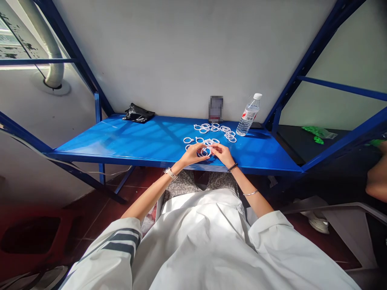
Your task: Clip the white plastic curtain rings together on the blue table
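Observation:
Near the front edge of the blue table, a white ring (206, 152) with a small nub, like a curtain ring, is between my hands. My left hand (193, 155) is closed on its left side, with thumb and fingers around the rim. At the ring's right side, my right hand (222, 154) pinches with its fingertips; exactly what they grip is too small to make out. Just beyond my fingers lie several loose white rings (188, 140), partly hidden by the hands. More white rings (215, 127) form a loose curved group farther back.
On the blue table (145, 139), a black plastic bag (138, 113) lies back left. A blurred phone-like object (215, 108) leans on the wall, and a water bottle (249, 114) stands at right. Blue frame posts flank the table. Another person's arm (377, 177) shows far right.

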Demonstrator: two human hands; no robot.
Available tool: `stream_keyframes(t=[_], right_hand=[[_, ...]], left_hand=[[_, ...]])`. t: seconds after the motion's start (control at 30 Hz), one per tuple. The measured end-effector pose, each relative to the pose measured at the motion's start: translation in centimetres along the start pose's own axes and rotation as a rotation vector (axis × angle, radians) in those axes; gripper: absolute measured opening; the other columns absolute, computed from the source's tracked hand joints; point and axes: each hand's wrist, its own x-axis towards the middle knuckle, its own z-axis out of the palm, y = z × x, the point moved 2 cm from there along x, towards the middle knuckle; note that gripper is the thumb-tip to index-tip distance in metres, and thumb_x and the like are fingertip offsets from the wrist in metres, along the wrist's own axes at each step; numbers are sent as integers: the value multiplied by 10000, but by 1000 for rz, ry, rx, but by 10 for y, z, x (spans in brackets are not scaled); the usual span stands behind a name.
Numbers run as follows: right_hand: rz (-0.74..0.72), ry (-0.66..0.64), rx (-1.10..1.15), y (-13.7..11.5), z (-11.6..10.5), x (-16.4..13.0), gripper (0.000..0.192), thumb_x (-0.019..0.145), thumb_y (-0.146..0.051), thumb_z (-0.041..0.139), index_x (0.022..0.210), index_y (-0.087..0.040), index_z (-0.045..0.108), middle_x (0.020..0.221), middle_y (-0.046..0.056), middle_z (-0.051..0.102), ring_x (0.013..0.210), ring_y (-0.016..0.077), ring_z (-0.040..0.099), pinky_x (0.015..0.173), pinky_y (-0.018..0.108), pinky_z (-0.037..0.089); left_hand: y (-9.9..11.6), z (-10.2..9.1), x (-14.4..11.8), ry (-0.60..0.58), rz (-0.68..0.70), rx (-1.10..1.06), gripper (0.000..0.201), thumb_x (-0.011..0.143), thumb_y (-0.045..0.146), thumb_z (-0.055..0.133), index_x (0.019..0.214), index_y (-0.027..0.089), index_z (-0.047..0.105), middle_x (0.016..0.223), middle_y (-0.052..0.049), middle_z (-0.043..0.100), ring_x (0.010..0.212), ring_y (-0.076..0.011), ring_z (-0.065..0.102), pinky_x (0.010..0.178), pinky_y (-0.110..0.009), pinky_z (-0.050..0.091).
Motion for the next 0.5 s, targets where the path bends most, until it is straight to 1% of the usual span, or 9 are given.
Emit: stream_keyframes(t=[0.5], right_hand=[[18, 1, 5, 0, 0, 0, 434, 732, -611, 650, 893, -209, 664, 737, 57, 690, 700, 222, 673, 678, 356, 575]], left_hand=[[0, 0, -1, -18, 6, 26, 403, 798, 468, 665, 1063, 168, 616, 877, -45, 646, 672, -129, 529, 611, -258, 466]])
